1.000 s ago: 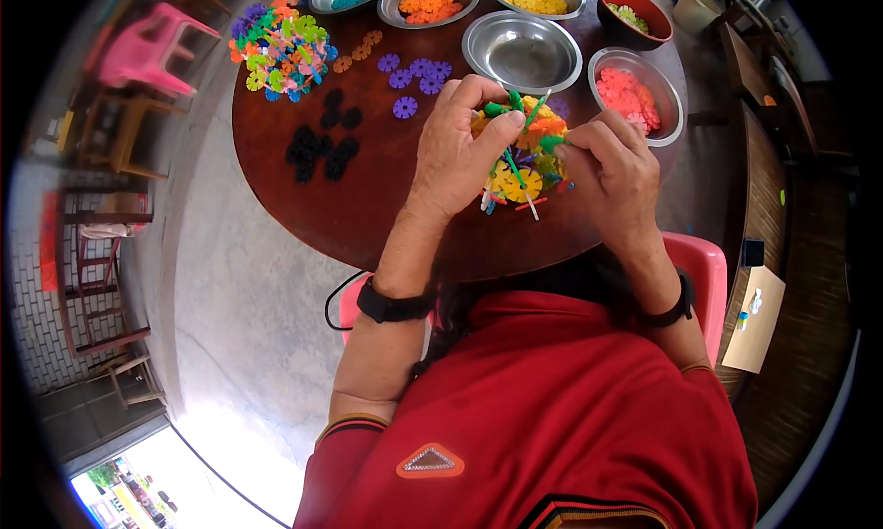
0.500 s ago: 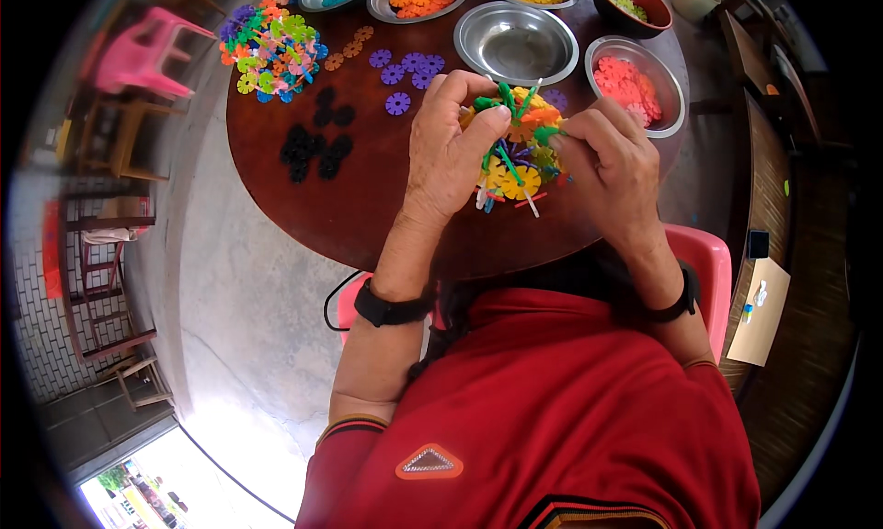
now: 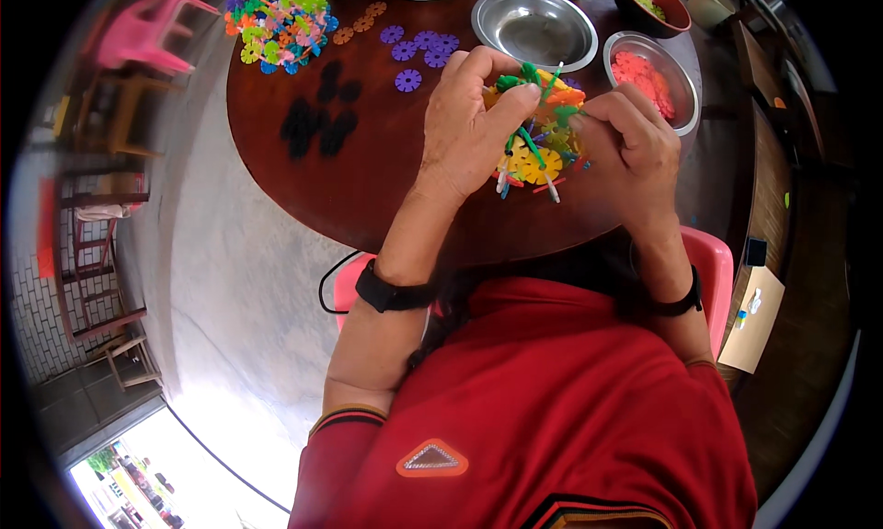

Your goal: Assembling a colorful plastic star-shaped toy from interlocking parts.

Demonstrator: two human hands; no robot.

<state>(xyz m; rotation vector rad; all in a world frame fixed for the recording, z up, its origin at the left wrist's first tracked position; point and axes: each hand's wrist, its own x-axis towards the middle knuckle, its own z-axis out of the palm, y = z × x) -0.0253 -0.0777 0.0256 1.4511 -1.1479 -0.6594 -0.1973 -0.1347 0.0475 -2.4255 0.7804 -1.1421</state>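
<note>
Both hands, left hand (image 3: 469, 129) and right hand (image 3: 630, 147), clench multicolour disc cluster (image 3: 538, 138) over round table (image 3: 386, 189), steadying it while fingertips work the interlocking pieces.

Cluster of interlocking discs (image 3: 538, 143) between both hands over the round table (image 3: 386, 189), empty metal bowl (image 3: 533, 28) behind it, loose discs (image 3: 317, 115) to its left

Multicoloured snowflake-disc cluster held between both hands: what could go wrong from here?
1. The multicoloured plastic disc cluster is held above the round dark wooden table by the left hand and right hand; a hard push might pop discs loose.
2. It sits close to the table's near edge, so dropped pieces could roll to the floor.
3. The empty steel bowl lies just beyond; a forward jerk may knock it.
</note>
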